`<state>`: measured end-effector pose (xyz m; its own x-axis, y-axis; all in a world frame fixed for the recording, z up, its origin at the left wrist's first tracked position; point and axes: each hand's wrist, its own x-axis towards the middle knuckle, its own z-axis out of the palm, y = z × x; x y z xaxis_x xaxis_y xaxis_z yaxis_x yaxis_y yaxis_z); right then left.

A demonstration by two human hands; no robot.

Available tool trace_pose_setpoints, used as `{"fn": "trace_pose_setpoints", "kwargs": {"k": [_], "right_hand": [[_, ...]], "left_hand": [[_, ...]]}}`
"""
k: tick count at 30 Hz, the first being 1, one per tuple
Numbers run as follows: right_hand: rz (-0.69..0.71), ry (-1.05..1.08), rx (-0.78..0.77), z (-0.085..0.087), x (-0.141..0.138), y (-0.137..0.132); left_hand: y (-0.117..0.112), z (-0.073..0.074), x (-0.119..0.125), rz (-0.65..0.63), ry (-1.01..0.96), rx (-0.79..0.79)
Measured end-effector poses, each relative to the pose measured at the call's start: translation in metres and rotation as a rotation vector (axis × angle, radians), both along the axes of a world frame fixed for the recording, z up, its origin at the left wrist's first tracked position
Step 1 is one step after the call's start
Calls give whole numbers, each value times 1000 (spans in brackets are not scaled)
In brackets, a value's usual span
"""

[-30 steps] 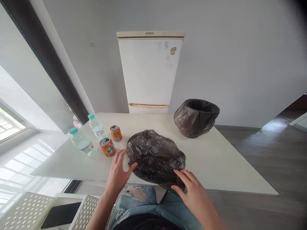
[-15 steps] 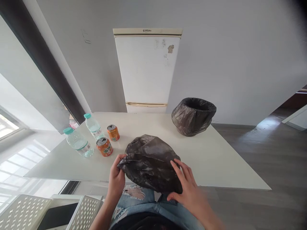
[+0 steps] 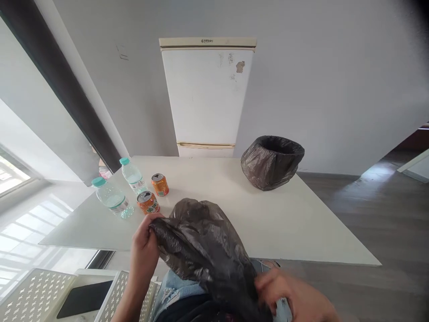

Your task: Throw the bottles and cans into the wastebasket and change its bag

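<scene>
A thin black plastic bag (image 3: 208,241) is stretched between my two hands over my lap and the table's front edge. My left hand (image 3: 145,239) pinches the bag's left edge, near the front orange can. Lower down on the right, my right hand (image 3: 278,290) is closed at the bag's other end; it is slightly blurred. An orange can (image 3: 148,203) stands just beyond my left hand, and a second orange can (image 3: 160,184) is behind it. Two clear bottles with green caps, a nearer bottle (image 3: 112,199) and a farther bottle (image 3: 132,176), stand to their left.
A bin lined with a black bag (image 3: 268,167) stands at the white table's (image 3: 301,228) back right. Behind the table is a white fridge (image 3: 208,98). A white perforated container (image 3: 36,295) and a dark flat object (image 3: 83,298) are at the lower left.
My right hand has moved down and closed on the bag, where before its fingers were spread against it. My left hand has shifted left, and the bag is now drawn out longer.
</scene>
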<state>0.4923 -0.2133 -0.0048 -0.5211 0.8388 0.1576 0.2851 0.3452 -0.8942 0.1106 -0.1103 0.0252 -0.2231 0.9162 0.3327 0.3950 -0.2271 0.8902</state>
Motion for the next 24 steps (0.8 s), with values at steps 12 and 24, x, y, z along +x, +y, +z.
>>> {"fn": "trace_pose_setpoints", "kwargs": {"k": [12, 24], "right_hand": [[-638, 280, -52, -5, -64, 101], [-257, -32, -73, 54, -67, 190]], "left_hand": [[-26, 4, 28, -583, -273, -103], [-32, 2, 8, -304, -2, 96]]}}
